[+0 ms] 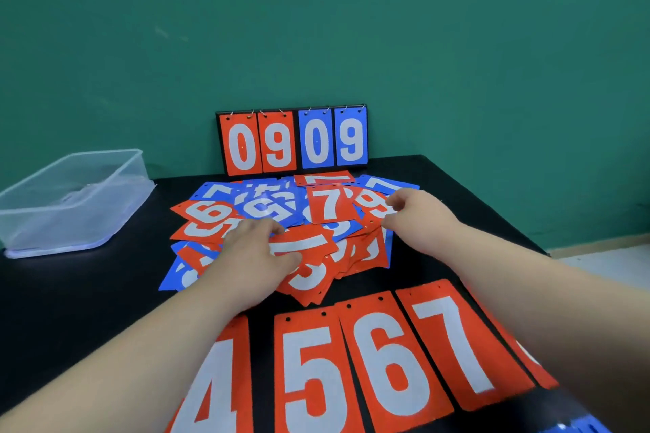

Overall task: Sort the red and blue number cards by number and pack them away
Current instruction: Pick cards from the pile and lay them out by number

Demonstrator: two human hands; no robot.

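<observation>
A loose heap of red and blue number cards (278, 218) lies in the middle of the black table (88, 309). My left hand (251, 250) rests on the heap with its thumb on a red card (302, 246). My right hand (415, 213) pinches the corner of a red 9 card (371, 204) at the heap's right side. Along the near edge lie red cards in a row: 4 (214, 387), 5 (313, 376), 6 (390, 362), 7 (457, 341), and one more partly hidden under my right forearm.
A flip scoreboard (293, 141) showing 09 in red and 09 in blue stands against the green wall. A clear plastic box (70, 197) sits at the table's left edge. A blue card corner (577, 427) shows at the bottom right.
</observation>
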